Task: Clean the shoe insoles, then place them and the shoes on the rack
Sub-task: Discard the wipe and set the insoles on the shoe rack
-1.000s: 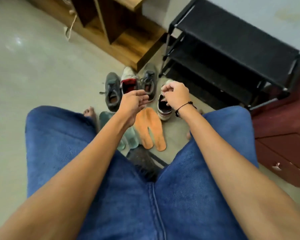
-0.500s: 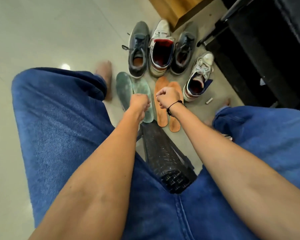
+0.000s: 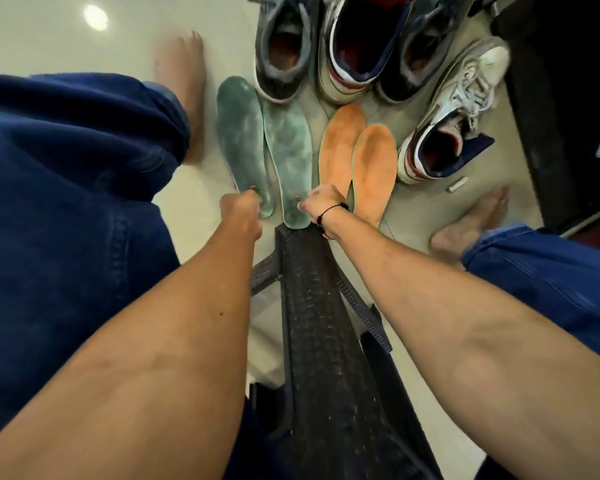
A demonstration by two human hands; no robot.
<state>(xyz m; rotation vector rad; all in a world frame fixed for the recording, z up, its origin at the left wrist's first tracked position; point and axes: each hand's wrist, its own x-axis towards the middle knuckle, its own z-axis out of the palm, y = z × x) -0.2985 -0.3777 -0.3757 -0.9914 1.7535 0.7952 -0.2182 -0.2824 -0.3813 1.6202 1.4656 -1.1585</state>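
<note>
Green insoles (image 3: 267, 143), pr: on floor, long axes running away from person. Left hand (image 3: 239, 211), right hand (image 3: 321, 202) at near heel ends, one each; grip state cannot tell.

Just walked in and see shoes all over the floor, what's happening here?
A seated person reaches both hands down to two green insoles on the floor. The left hand is at the heel of the darker one, the right hand at the paler one. Two orange insoles and four shoes lie beyond them.
</note>
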